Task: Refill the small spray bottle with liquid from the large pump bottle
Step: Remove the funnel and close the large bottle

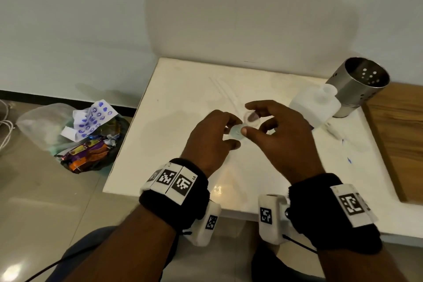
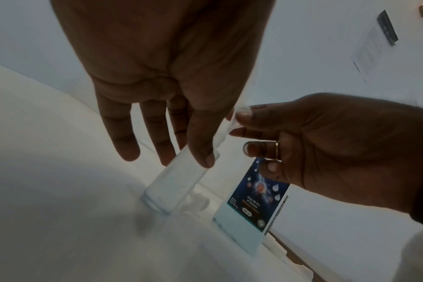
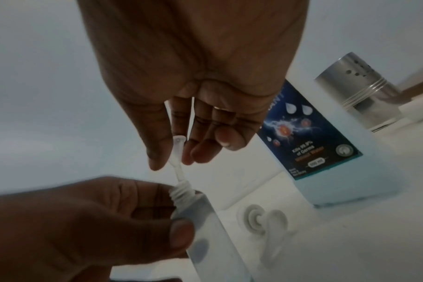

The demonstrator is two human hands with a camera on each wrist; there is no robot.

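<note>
The small clear spray bottle [image 3: 200,229] stands with its base on the white table [image 1: 183,89], its threaded neck uncapped. My left hand [image 1: 231,131] grips its upper body between thumb and fingers [image 2: 200,152]. My right hand [image 3: 172,158] pinches a small clear funnel [image 3: 178,150] whose stem sits in the bottle's neck. In the head view the funnel's round mouth [image 1: 251,118] shows between my two hands. The large white bottle with a blue label [image 3: 326,152] stands behind to the right, its pump off. A white pump head [image 3: 263,221] lies on the table beside it.
A perforated steel cylinder [image 1: 359,84] stands behind the large bottle [image 1: 313,103]. A wooden board [image 1: 398,139] borders the table's right side. On the floor to the left lies a plastic bag of rubbish [image 1: 80,135]. A white wall backs the table.
</note>
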